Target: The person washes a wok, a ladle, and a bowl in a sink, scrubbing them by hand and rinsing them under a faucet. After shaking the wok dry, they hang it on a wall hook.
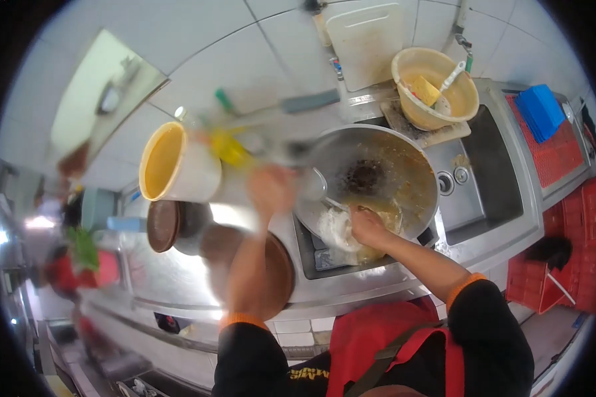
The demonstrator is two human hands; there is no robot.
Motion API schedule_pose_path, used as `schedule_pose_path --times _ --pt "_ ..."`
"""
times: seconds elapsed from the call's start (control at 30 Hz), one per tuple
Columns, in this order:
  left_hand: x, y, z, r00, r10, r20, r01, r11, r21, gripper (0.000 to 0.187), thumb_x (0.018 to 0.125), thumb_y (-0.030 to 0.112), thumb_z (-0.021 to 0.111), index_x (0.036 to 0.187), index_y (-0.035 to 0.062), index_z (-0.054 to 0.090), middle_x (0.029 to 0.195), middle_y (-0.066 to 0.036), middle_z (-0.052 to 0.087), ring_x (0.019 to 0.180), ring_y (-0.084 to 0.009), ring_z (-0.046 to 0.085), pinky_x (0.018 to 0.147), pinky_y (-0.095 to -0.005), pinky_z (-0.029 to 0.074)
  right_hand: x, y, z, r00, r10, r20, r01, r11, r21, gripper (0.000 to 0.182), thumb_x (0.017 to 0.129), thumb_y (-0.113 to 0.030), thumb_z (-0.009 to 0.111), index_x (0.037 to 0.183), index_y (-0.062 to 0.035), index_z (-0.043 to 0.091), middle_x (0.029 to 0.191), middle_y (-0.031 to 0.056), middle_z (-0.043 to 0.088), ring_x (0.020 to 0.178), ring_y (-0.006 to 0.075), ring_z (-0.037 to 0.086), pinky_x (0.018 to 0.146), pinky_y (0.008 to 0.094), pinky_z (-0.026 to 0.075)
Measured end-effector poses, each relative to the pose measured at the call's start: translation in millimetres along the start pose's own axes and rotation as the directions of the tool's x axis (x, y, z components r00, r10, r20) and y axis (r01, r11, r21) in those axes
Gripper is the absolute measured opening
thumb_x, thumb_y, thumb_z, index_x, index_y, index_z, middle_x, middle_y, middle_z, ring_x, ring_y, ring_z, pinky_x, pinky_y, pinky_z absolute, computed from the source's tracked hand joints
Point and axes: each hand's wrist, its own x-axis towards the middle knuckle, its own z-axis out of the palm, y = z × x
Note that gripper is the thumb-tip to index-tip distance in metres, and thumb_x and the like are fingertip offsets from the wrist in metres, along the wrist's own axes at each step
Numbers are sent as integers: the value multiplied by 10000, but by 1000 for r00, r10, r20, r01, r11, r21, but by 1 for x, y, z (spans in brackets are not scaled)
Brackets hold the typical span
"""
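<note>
1. Left of centre: one yellow-lined bucket (169, 162); two dark lids (169, 225) below it.
2. Centre: left hand (269, 188), blurred, grip indiscernible; a jolt could tip the wok.
3. Right of centre: right hand (367, 227) clamped on one white cloth (338, 228) inside one dirty wok (371, 178); slipping likely on grease.
4. Upper right: one tub (437, 89).

A commercial kitchen is shown. A large wok (377, 175) is set on a stainless-steel counter (351, 291), with a steel sink (493, 178) just beside it and white wall tiles (245, 53) behind. A cutting board (366, 43), a plastic tub (436, 89) and red crates (563, 149) are seen around the sink.
</note>
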Motion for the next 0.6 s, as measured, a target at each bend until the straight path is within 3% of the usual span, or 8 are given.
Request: schedule_pose_path --times 0.07,0.1,0.17,0.23,0.3,0.4,0.47,0.6 --pt "-10 -12 17 982 -100 -160 91 994 -65 221 851 216 554 759 19 519 732 -234 547 733 -429 517 642 -502 379 -23 7 -21 999 37 13 -36 998 -58 325 719 -49 544 1025 60 520 991 228 607 963 355 591 827 453 463" --pt "-14 -24 31 982 -101 -161 92 994 -63 221 851 216 554 759 19 519 732 -234 547 733 -429 517 642 -502 379 -34 13 -27 997 73 38 -68 991 -117 343 720 -35 534 1049 58 505 1017 229 597 977 363 579 834 445 460" --pt "-11 -51 59 879 -35 -475 32 999 -15 256 849 228 563 739 5 503 728 -229 541 727 -432 511 633 -497 374 -59 34 -20 998 -10 -55 -2 974 -228 342 731 -30 525 1060 63 503 1024 237 585 987 368 567 835 428 464" --pt "0 -51 49 880 -78 -468 97 995 16 259 848 227 565 733 3 503 728 -226 541 726 -432 510 635 -496 375 -83 51 -11 987 -108 -115 65 942 -329 341 742 -24 516 1070 67 501 1031 245 573 997 373 554 836 411 467" --pt "5 -46 42 880 -118 -460 162 985 57 263 847 226 568 727 0 504 728 -223 541 726 -431 510 637 -495 376 -103 65 -3 987 -99 -124 64 965 -255 376 759 -6 487 1120 96 479 1047 259 542 1005 369 537 843 408 464" --pt "3 -28 26 892 13 -451 102 968 230 280 853 242 559 726 -3 514 742 -221 554 743 -431 522 650 -489 387 -130 75 -8 995 -89 -34 86 992 -88 430 762 -1 482 1173 120 443 1041 267 520 990 362 538 851 417 459" --pt "-2 -14 15 903 -178 -392 266 946 184 235 838 178 536 863 -54 558 814 -229 561 781 -406 535 715 -478 425 -144 90 -4 992 -124 -33 121 990 -79 444 758 10 472 1185 125 427 1047 275 506 985 368 538 852 418 459" --pt "-20 -4 -2 876 -274 -397 376 904 205 249 830 192 535 858 -54 563 804 -225 562 767 -406 541 710 -485 426 -168 101 -31 950 -300 -87 278 939 -205 407 734 13 495 1128 117 476 1037 264 511 950 360 542 837 415 469"
